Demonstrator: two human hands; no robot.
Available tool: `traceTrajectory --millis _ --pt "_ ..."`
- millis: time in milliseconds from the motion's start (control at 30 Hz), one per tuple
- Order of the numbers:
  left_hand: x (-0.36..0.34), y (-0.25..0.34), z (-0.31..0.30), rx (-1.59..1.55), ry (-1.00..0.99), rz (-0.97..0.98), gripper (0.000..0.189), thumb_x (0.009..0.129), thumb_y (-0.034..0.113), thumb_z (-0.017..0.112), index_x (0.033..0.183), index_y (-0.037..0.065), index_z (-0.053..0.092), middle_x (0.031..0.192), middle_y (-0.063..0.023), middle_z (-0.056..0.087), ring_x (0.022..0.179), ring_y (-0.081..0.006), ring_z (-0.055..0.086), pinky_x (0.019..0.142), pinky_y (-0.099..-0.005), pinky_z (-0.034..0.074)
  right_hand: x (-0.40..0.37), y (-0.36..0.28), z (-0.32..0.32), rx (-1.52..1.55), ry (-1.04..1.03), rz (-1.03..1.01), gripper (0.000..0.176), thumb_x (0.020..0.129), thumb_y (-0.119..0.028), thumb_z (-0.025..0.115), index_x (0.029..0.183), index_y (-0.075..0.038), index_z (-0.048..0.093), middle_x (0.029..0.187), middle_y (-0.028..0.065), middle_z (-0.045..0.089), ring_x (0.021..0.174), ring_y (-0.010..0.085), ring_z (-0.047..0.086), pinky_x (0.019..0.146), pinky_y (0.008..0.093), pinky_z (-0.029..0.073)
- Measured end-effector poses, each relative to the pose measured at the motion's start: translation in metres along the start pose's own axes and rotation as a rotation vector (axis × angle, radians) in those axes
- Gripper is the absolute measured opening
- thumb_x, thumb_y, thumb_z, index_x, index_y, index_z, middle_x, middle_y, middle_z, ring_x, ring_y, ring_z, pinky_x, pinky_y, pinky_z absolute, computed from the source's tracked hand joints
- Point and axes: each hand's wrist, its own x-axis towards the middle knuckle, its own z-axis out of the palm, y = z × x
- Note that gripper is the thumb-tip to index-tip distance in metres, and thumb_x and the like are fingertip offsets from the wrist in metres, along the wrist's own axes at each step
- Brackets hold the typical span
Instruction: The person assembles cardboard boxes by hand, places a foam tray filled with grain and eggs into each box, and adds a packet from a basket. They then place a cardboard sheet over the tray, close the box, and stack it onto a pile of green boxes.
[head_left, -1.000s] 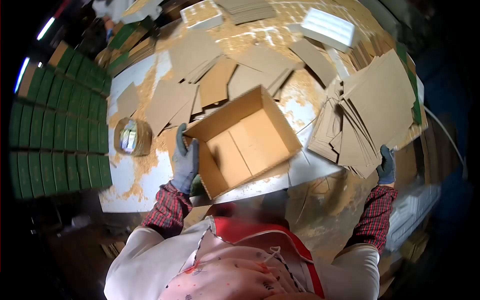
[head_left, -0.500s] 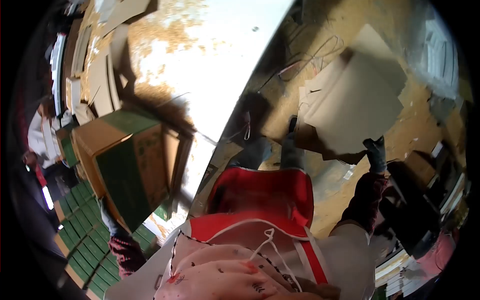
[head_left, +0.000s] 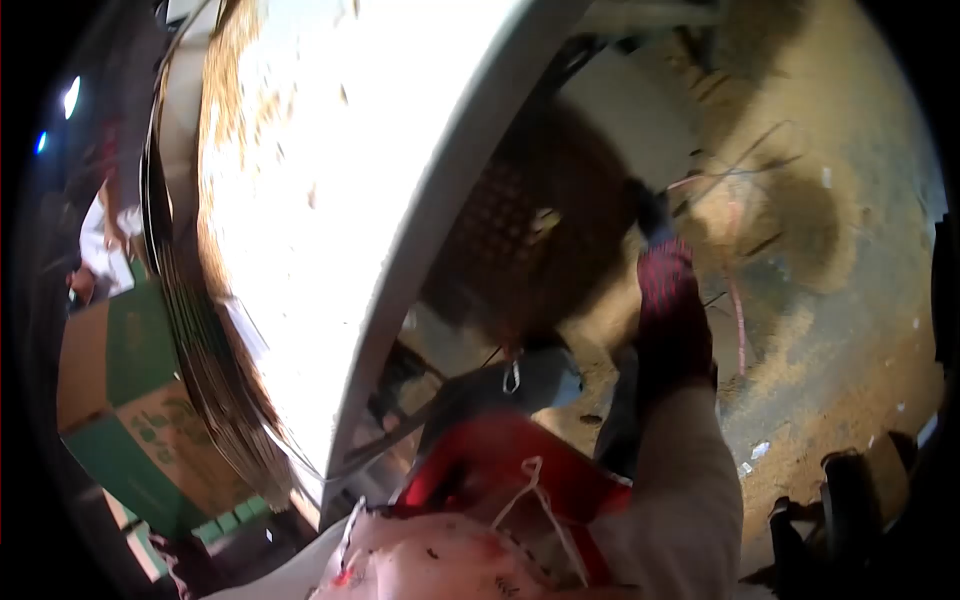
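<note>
My right hand (head_left: 650,212), dark-gloved and somewhat blurred, reaches forward beside the worktable. Its fingers are closed at the near edge of flat cardboard sheets (head_left: 630,115), which lie low, partly in shadow. At the far lower left is a green and brown printed carton (head_left: 165,420). My left sleeve shows just below that carton, but the left hand is lost in the dark, so its fingers and its grip cannot be made out.
A white worktable (head_left: 310,150) strewn with brown shreds runs along my left. Several flat cardboard pieces (head_left: 190,330) line its far edge. Pinkish strapping (head_left: 738,310) lies on the dusty floor at right. Another person (head_left: 105,240) is at far left; dark objects (head_left: 840,500) stand lower right.
My right hand has moved forward and left with the cardboard sheets, toward the table's side. The carton now appears farther left and lower, and the view has turned.
</note>
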Motion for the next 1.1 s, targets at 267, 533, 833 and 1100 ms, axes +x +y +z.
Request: traceTrajectory --millis 267,533,833,1100 --pt "-0.008 0.0 -0.019 -0.02 0.034 0.01 0.037 0.1 0.027 0.052 0.126 0.002 0.058 0.112 -0.0061 0.064 0.101 -0.0174 0.061 0.091 -0.0296 0.047 0.089 0.07 0.103 0.218 0.194 0.098 0.043 0.093 -0.021 0.064 0.131 -0.005 0.052 0.123 0.0148 0.062 0.108 0.0295 0.061 0.092 0.0414 0.051" --pt "-0.011 0.002 -0.029 -0.023 0.023 0.036 0.036 0.099 0.027 0.052 0.124 0.002 0.059 0.112 -0.0056 0.065 0.101 -0.0165 0.061 0.091 -0.0289 0.047 0.087 0.054 0.158 0.165 0.309 0.045 0.038 0.094 -0.022 0.062 0.127 -0.005 0.055 0.12 0.0144 0.062 0.105 0.0288 0.061 0.091 0.0412 0.051" --pt "0.006 0.009 -0.022 -0.02 -0.003 0.053 0.034 0.099 0.026 0.054 0.122 0.002 0.061 0.111 -0.0051 0.065 0.101 -0.0155 0.061 0.092 -0.0282 0.047 0.053 0.065 0.174 0.031 0.296 0.067 0.034 0.094 -0.024 0.06 0.123 -0.006 0.058 0.118 0.014 0.063 0.102 0.028 0.061 0.09 0.041 0.051" --pt "0.037 -0.006 0.001 -0.078 -0.095 0.09 0.033 0.099 0.026 0.054 0.121 0.002 0.063 0.11 -0.0046 0.066 0.101 -0.0147 0.061 0.092 -0.0275 0.047 0.018 0.064 0.184 -0.363 0.202 0.089 0.032 0.095 -0.025 0.058 0.119 -0.006 0.06 0.115 0.0136 0.063 0.099 0.0272 0.061 0.088 0.0408 0.051"
